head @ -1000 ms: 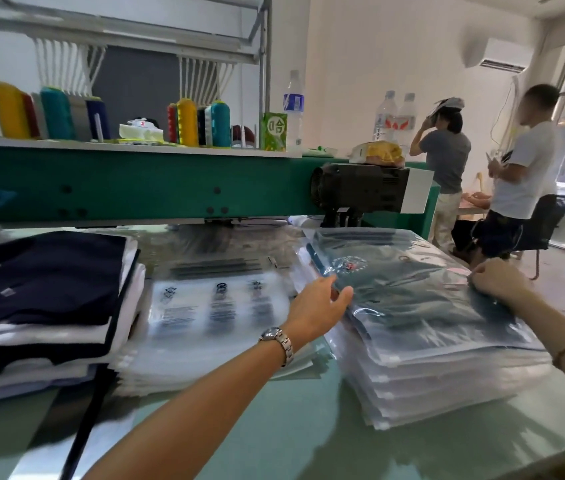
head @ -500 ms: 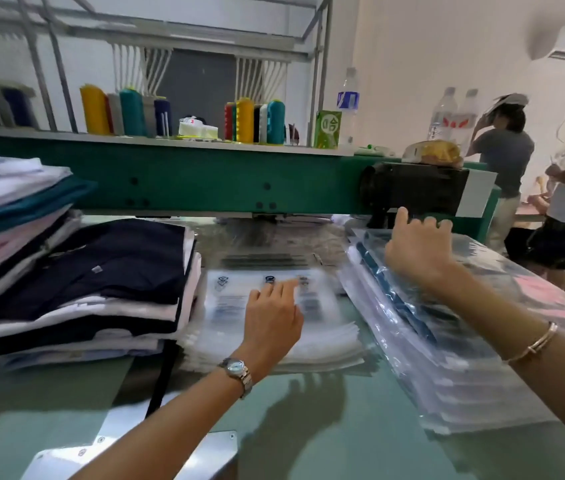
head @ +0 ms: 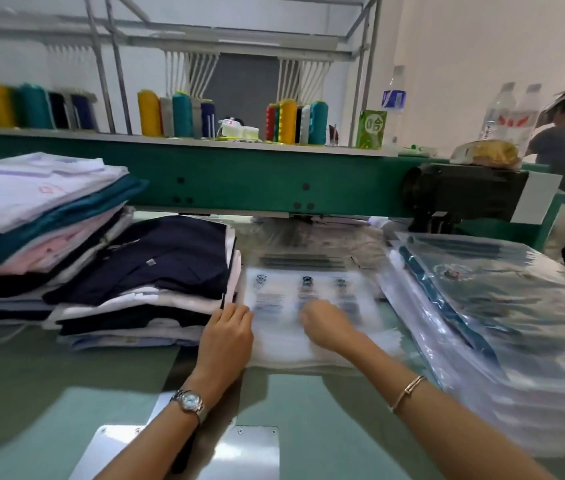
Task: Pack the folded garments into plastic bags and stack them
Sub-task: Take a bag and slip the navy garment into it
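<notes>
lying flat on the smooth green table [head: 66,375] in the head view: a stack of thin printed plastic bags [head: 308,296]. left hand [head: 227,336] rests straight-fingered on its left edge. right hand [head: 326,325] on top is blurred, so its grip is unreadable. soft folded garments [head: 170,265] lie just left of the stack. crinkly bagged garments [head: 516,323] lie to its right, cut off by the frame.

The machine beam [head: 239,181] was deep green and the table [head: 49,375] a pale grey-green. The thread cones [head: 149,112] on the shelf ran yellow, teal, navy, red and white. The near stack of folded garments [head: 177,258] was navy on top, with white and navy layers below. The taller stack [head: 32,188] showed white, teal and pink. The empty plastic bags [head: 295,296] were clear, printed with black symbols and blurred blue-and-black text. The packed bags [head: 516,306] were clear over dark teal cloth, crossed by a blue strip. The drink carton [head: 373,128] was green with white characters.
</notes>
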The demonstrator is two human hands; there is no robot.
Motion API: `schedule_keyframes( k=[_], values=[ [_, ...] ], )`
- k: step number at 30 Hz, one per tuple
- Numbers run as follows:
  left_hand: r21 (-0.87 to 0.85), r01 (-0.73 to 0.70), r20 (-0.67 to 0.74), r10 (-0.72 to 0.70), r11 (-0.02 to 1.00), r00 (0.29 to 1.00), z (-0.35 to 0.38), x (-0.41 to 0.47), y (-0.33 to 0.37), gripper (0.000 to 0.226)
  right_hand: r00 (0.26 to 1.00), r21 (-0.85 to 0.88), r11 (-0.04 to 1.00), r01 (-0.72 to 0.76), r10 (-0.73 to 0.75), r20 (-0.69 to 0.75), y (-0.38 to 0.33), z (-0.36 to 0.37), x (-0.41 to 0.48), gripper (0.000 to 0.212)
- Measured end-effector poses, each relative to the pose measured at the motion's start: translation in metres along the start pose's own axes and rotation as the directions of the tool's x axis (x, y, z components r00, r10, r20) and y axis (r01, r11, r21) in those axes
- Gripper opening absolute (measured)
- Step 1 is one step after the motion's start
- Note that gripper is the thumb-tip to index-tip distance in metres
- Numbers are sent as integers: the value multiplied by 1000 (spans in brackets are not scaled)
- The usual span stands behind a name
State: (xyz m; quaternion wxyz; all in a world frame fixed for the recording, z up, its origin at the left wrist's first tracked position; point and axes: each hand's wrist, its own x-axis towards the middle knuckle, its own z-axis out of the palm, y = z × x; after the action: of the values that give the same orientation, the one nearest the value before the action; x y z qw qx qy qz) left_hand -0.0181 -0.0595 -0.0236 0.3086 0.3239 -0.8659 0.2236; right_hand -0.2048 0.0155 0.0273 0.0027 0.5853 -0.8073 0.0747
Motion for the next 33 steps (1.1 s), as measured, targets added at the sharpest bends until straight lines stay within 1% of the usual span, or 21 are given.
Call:
schedule_keyframes(
  k=[2,5,6,8,9,11,15,17,20,23,26,29,31,33],
  values=[
    [39,0,-17,0,999,1000,1,-3,2,29,996,133,988,82,-85,15,-4,21,0,29],
    [24,24,-30,-24,999,999,2,-5,1,37,979,205,958,203,-206,-7,-6,40,-4,37],
    [2,44,-33,-44,999,998,2,-7,0,36,975,215,951,223,-218,-47,-6,44,-4,36],
    [-47,91,-36,-93,995,995,3,-9,-3,35,968,258,939,229,-193,-158,-6,48,-5,32],
    [-67,108,-36,-111,992,993,3,-11,-4,34,958,255,934,252,-202,-205,-4,49,-6,31],
    [-98,116,-39,-121,988,992,5,-14,-4,31,921,199,919,339,-281,-270,-2,53,-8,32],
    [-157,126,-59,-137,979,989,6,-16,-4,27,807,122,867,482,-386,-447,-3,53,-14,28],
    [-176,141,-44,-151,974,988,4,-16,-3,29,760,66,852,519,-424,-492,-1,51,-16,26],
    [-216,149,-21,-158,965,987,0,-18,-1,31,753,41,854,518,-433,-496,1,51,-21,21],
    [-263,155,-14,-164,952,986,-4,-21,-1,34,727,-23,857,515,-451,-518,0,50,-24,11],
    [-307,163,-37,-183,938,982,-7,-23,-1,32,738,26,880,474,-381,-558,0,48,-26,13],
    [-355,171,-110,-222,919,969,-9,-25,-1,19,753,118,889,443,-297,-588,0,49,-31,9],
    [-370,179,-137,-244,911,960,-9,-26,-1,12,752,149,887,437,-270,-601,-3,50,-33,12],
    [-351,184,-138,-245,918,960,-8,-25,-2,13,747,179,873,454,-263,-611,-6,49,-32,12]
  ],
)
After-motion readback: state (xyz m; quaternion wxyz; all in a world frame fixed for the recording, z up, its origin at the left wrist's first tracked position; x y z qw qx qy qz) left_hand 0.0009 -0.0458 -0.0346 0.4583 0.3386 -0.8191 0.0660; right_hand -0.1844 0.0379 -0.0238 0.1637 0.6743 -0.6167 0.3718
